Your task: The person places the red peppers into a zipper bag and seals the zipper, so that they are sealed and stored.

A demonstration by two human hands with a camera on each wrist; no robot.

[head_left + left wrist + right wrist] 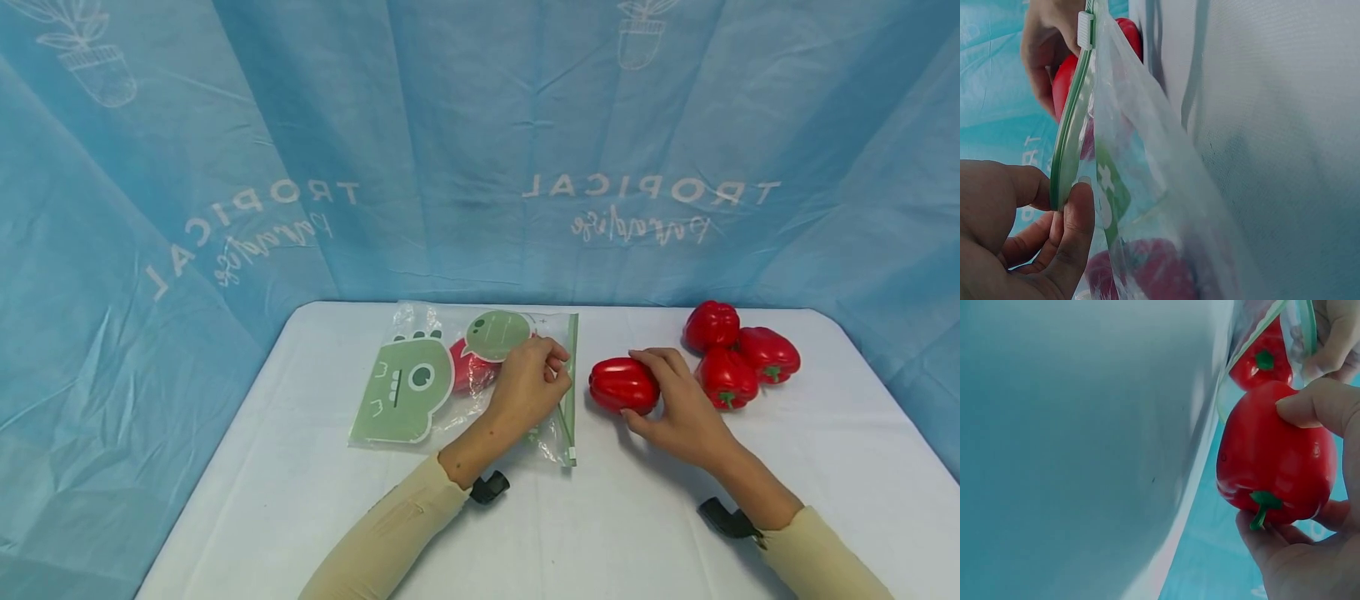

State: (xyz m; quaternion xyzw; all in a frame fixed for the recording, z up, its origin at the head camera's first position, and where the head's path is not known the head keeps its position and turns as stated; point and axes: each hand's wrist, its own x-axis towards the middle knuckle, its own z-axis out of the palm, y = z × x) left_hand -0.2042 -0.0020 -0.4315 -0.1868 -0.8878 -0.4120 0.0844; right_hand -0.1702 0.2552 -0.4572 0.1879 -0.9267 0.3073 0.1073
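Note:
A clear zip bag point(405, 392) printed with a green cartoon creature lies on the table, its slider edge facing right. Inside it shows a red bell pepper point(471, 372), seen through the plastic. My left hand point(528, 383) pinches the bag's green zip edge point(1067, 137) between thumb and finger, and the mouth is parted there. Just right of that mouth, my right hand point(681, 408) grips another red bell pepper point(1275, 456) with thumb and fingers, its green stem point(1265, 503) pointing back toward the wrist.
Several red bell peppers point(726, 377) sit grouped at the back right of the white table point(600, 533). Blue printed cloth point(465, 150) hangs behind and at the sides. A white slider point(1085, 30) sits at the near end of the zip.

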